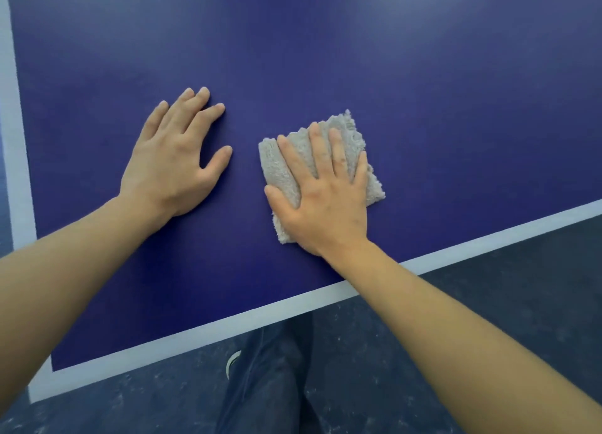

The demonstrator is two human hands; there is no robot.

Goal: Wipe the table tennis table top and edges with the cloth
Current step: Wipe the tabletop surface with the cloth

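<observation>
The dark blue table tennis table [358,59] fills most of the head view, with a white line along its near edge and another along its left edge. A folded beige fluffy cloth [350,134] lies flat on the top near the front edge. My right hand [322,192] presses on the cloth with straight, spread fingers. My left hand [176,160] rests flat on the bare table top to the left of the cloth, a short gap apart from it, fingers straight.
The table's near-left corner [39,388] sits at the lower left. Below the front edge lies a dark speckled floor [456,303]. My own leg in dark trousers [270,378] and a shoe [233,362] stand close to the edge.
</observation>
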